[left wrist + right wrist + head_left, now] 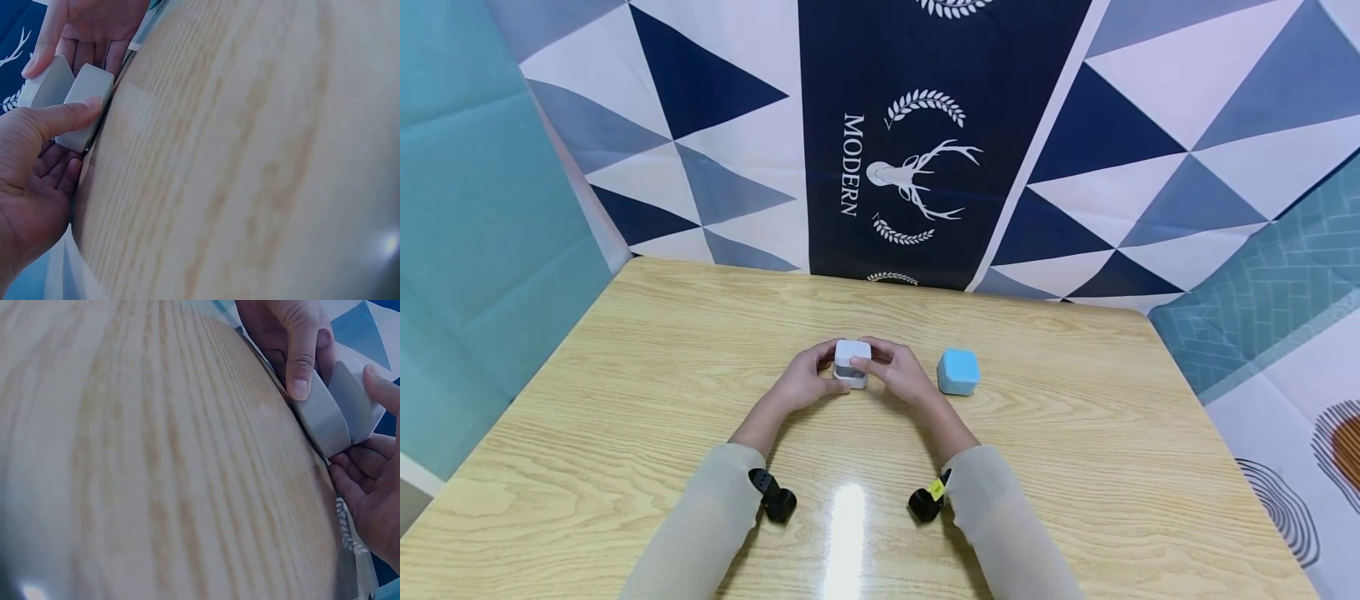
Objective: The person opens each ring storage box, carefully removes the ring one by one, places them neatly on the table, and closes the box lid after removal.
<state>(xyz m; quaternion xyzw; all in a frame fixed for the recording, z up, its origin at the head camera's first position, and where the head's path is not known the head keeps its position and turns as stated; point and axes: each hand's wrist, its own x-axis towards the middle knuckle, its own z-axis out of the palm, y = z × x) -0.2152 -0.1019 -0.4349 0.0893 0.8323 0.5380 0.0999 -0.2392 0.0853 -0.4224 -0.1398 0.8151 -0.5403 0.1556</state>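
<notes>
In the head view, a small white box (pixel 853 351) stands at the middle of the table, held between both hands. Its upper part (pixel 49 85) and lower part (pixel 87 84) show as two rounded white pieces, parted by a gap on the near side; whether they still join at the back is hidden. My left hand (pixel 806 381) grips the lower part, thumb on its near face. My right hand (pixel 898 372) holds the upper part, with its thumb (pixel 382 389) on the near face and fingers behind. The lower part rests on or just above the tabletop.
A light blue rounded box (pixel 958 372) sits on the wooden table (pixel 647 375), just right of the right hand. Behind the table's back edge hangs a patterned cloth (pixel 910 208). Each wrist wears a small black camera (pixel 778 504).
</notes>
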